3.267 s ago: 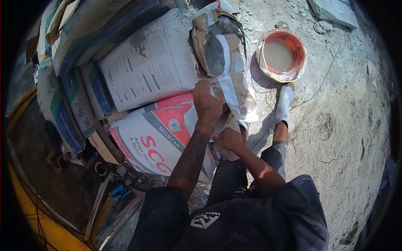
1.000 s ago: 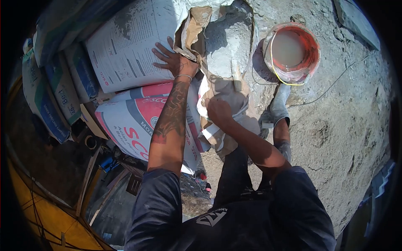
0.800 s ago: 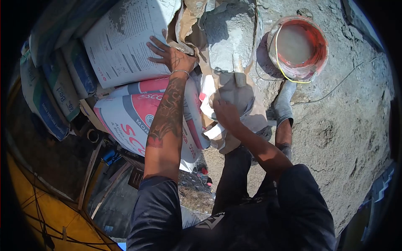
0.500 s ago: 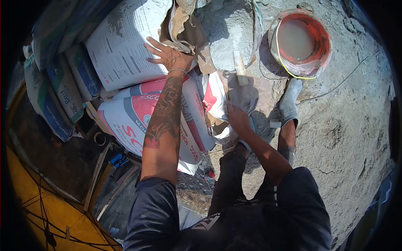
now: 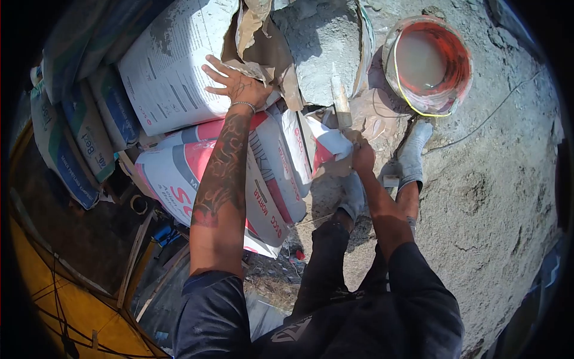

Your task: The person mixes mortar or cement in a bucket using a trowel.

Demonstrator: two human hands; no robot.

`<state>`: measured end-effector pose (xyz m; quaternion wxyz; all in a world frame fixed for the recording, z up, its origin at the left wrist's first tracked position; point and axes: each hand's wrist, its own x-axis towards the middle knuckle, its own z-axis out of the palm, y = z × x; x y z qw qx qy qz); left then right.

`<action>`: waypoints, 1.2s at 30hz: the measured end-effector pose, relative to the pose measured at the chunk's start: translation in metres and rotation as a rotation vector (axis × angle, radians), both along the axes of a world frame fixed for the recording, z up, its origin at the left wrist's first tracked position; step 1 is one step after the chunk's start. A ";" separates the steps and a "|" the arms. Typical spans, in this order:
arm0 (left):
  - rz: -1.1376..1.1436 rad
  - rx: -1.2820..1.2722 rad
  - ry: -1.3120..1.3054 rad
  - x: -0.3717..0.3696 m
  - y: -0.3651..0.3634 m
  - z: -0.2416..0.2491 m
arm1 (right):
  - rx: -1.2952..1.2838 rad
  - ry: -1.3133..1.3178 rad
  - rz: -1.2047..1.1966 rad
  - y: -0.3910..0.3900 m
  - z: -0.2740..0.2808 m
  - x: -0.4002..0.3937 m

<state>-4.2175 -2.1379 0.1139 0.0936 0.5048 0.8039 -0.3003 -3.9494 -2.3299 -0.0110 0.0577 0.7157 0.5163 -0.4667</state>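
My left hand (image 5: 246, 90) presses on the white printed bag (image 5: 173, 72), fingers spread, beside its torn brown paper mouth. My right hand (image 5: 363, 157) is closed on a torn paper flap (image 5: 330, 146), white and red with a brown side. Just above this flap lies a tool with a pale, dusty handle (image 5: 341, 105); its far end reaches into grey powder (image 5: 323, 45) in an opened bag. Below my left forearm are red and white mortar bags (image 5: 272, 197).
An orange-red bucket (image 5: 424, 63) of murky water stands at the upper right, with a yellow handle. More cement bags (image 5: 89, 128) are stacked at the left. My feet in grey socks (image 5: 414, 152) are on sandy ground (image 5: 484, 209). A thin cord crosses the ground at right.
My right hand has moved to the right, pulling the paper flap out across the ground. My left hand stays spread on the bag. The view has shifted slightly.
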 end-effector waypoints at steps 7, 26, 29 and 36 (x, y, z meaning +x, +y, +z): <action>-0.041 -0.285 -0.112 0.002 0.008 0.022 | -0.494 1.014 -0.388 0.104 -0.050 -0.026; 0.004 0.338 -0.161 0.003 -0.009 -0.007 | -0.566 0.505 -0.298 0.134 0.052 0.038; 0.150 0.104 -0.270 0.008 0.003 0.017 | -0.294 0.330 -0.022 0.117 0.032 0.042; 0.170 0.001 -0.225 0.013 0.008 0.022 | -0.188 0.129 -0.041 0.156 0.095 -0.043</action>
